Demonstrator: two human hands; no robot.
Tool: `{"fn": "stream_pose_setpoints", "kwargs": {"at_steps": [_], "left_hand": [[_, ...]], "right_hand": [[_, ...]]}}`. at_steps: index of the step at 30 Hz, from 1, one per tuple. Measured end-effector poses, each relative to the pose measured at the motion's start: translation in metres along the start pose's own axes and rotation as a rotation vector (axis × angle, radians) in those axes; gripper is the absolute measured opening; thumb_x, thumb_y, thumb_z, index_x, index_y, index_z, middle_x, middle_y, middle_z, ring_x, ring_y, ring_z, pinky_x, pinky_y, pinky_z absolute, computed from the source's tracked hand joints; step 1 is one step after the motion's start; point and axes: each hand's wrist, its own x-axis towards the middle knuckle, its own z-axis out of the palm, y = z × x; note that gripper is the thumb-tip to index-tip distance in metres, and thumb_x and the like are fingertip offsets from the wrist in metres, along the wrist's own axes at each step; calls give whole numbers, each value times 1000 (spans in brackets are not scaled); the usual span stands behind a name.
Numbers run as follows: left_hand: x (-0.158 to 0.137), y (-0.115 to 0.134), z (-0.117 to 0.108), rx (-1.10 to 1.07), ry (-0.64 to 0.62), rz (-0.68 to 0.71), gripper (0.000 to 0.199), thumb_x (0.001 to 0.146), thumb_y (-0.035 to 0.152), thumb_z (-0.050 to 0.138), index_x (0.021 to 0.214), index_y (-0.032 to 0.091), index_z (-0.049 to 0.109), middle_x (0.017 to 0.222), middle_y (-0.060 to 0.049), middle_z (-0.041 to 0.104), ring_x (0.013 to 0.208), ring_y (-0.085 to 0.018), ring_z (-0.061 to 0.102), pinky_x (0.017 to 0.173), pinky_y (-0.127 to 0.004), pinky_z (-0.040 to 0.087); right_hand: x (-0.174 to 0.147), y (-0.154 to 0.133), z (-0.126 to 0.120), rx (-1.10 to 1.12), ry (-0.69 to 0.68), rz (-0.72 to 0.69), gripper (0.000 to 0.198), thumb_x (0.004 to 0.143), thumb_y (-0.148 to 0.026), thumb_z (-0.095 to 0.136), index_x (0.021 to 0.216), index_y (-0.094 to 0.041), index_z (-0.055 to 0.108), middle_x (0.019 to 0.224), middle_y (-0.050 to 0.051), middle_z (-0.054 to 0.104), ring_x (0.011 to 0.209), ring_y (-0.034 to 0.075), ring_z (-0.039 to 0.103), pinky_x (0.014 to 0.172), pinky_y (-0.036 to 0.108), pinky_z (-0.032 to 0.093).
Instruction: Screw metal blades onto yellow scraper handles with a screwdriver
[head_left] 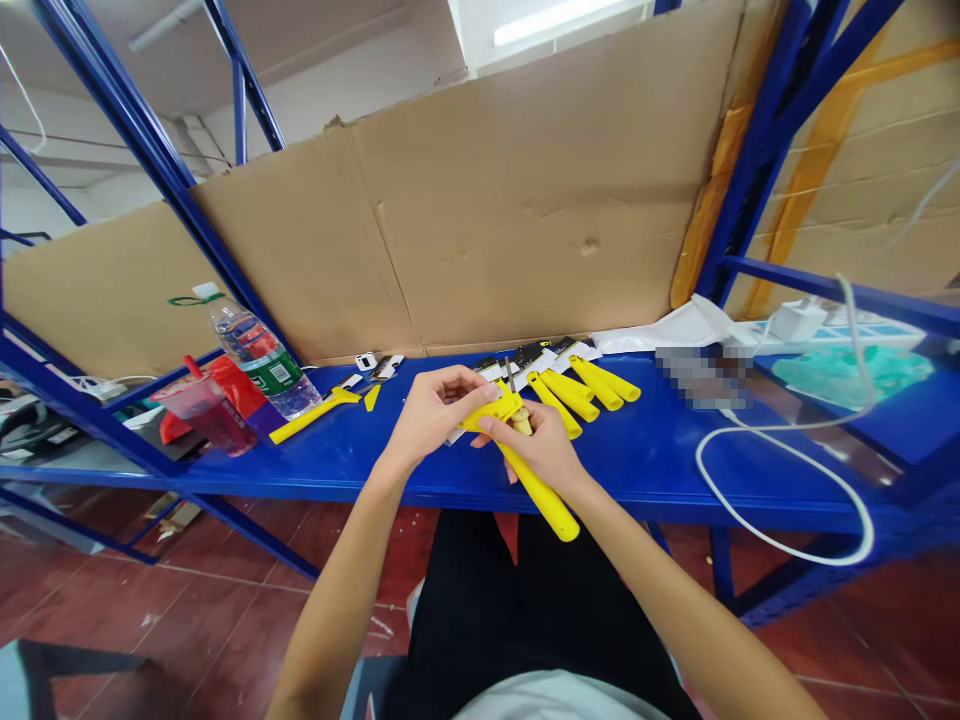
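Between my two hands, just above the front of the blue shelf (360, 445), is a yellow scraper (544, 495) with its long handle slanting down toward my lap. My left hand (442, 410) pinches its head from the left. My right hand (544, 445) is closed around it just below the head, and a small beige piece (522, 421) shows by those fingers. A thin dark shaft (511, 375) sticks up behind the head; what it belongs to is hidden. Several loose yellow handles (592, 385) lie to the right, beside black-and-white packets (529, 362).
At the left lie another yellow scraper (315, 415) and a small yellow piece (371, 398). A water bottle (262, 355) and a red drink cup (214, 415) stand there. A white cable (787, 545) loops over the right edge near a power strip (832, 335). Cardboard (525, 200) walls the back.
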Motion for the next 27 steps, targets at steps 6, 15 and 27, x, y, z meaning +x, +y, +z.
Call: {"fn": "stream_pose_setpoints", "kwargs": {"at_steps": [6,15,27], "left_hand": [[2,5,-9,43,-39,-24,25,84,44,90,88,19,86,87,-8,82,73,-17,70,68,-29,54],[8,19,-6,150,-140,59,20,86,42,87,86,22,89,91,-8,82,80,-20,71,73,-32,57],[9,5,6,239,18,121,24,89,41,88,105,23,89,96,-6,84,85,-19,73,76,-30,54]], "right_hand": [[0,-1,-1,-9,-1,11,44,86,-58,88,92,-17,73,84,10,85,36,13,60,36,25,46],[1,-2,0,-11,-7,10,41,87,-57,86,90,-18,73,83,9,85,36,14,60,34,25,45],[2,-3,-4,91,1,41,43,84,-57,88,86,-17,73,80,10,85,33,13,59,33,23,44]]}}
